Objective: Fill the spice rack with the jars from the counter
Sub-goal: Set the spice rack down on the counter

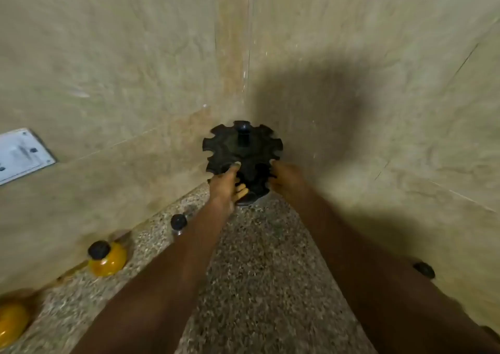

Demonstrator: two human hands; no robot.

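A black round spice rack point(244, 150) with notched slots stands in the counter's far corner against the tiled walls; its slots look empty. My left hand point(226, 184) grips its left edge, thumb on top and fingers curled under. My right hand point(284, 179) grips its right edge. Along the left wall stand a small clear jar with a black lid point(178, 223), a yellow-filled jar with a black lid point(107, 257) and another yellow jar point(12, 322) at the frame's edge. A black jar lid point(424, 270) shows beyond my right forearm.
The speckled granite counter point(259, 278) narrows toward the corner between two beige tiled walls. A white socket plate point(21, 155) sits on the left wall. The frame is somewhat blurred.
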